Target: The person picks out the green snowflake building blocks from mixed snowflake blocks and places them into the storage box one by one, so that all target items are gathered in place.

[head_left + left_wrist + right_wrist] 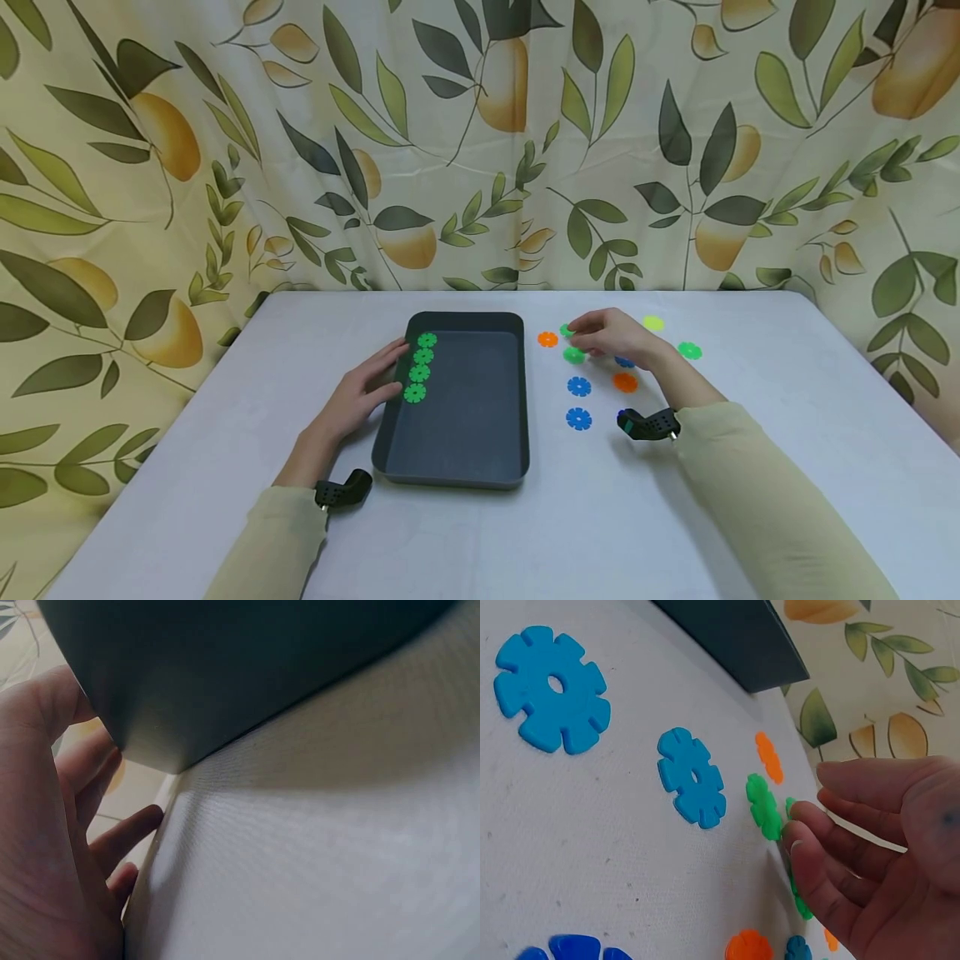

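Note:
My left hand (pixel 360 392) rests against the left side of a dark grey tray (pixel 465 482), its fingers fairly straight. In the left wrist view, the thumb touches the tray wall (pixel 225 682). Several green notched discs (pixel 419 372) lie in a column along the tray's left side. Right of the tray, my right hand (pixel 611 332) hovers low over loose discs, fingers loosely bent. Its fingertips are close to a green disc (pixel 765 806) and to another green disc (pixel 566 331), partly covered. A further green disc (pixel 799 896) shows behind the fingers; no grip on it is visible.
Around the right hand lie blue discs (pixel 579 387), orange discs (pixel 625 382), a yellow disc (pixel 653 322) and a green disc (pixel 690 351). The white tabletop (pixel 465 542) ends at a leaf-and-fruit patterned curtain (pixel 450 167) behind it.

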A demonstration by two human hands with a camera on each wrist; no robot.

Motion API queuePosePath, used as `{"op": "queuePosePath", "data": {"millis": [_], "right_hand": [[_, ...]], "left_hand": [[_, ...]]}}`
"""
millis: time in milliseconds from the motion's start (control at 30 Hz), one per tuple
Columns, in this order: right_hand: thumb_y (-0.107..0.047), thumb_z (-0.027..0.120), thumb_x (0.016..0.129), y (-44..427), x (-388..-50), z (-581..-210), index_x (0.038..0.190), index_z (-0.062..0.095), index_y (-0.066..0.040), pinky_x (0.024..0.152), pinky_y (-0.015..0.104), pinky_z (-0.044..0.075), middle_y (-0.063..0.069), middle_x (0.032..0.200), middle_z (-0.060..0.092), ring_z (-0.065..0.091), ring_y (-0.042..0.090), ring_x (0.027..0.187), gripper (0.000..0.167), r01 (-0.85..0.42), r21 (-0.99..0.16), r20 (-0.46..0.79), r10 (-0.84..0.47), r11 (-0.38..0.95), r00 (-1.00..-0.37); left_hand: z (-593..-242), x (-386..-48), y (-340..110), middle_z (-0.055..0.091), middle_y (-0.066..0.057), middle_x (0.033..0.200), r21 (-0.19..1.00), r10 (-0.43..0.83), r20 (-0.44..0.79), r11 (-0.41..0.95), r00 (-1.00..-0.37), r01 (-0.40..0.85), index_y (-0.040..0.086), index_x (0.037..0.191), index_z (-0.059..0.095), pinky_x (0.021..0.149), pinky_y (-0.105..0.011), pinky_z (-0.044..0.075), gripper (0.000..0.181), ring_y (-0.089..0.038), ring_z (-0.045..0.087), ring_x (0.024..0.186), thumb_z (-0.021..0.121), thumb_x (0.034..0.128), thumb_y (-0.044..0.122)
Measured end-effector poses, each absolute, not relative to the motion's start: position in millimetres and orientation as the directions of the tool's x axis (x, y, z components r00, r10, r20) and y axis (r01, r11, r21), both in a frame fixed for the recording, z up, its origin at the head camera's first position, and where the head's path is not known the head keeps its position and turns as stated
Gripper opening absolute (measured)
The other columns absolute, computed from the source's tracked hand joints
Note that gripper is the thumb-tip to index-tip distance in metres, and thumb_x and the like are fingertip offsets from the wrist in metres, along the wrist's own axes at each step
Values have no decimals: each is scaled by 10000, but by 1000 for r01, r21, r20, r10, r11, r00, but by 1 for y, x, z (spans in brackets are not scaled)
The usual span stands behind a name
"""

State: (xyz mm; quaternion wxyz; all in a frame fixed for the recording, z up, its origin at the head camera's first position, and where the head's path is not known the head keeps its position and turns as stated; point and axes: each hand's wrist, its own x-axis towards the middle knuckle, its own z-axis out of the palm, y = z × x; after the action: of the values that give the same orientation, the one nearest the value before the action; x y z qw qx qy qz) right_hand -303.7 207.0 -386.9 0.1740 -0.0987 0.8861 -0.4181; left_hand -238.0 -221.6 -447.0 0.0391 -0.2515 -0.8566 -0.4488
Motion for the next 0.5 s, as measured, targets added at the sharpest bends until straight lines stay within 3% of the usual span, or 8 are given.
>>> {"op": "queuePosePath", "data": {"millis": [500], "right_hand": [[-117, 665, 971, 204, -304, -388, 1362, 552, 81, 918, 361, 526, 225, 1236, 621, 583, 309, 1034, 453, -74, -733, -217, -335, 676, -917]], "left_hand": [[-447, -238, -221, 319, -11, 1628, 758, 387, 282, 471, -878, 451, 92, 1540, 434, 1184, -565, 170, 571, -243, 231, 1505, 594, 996, 163]]}}
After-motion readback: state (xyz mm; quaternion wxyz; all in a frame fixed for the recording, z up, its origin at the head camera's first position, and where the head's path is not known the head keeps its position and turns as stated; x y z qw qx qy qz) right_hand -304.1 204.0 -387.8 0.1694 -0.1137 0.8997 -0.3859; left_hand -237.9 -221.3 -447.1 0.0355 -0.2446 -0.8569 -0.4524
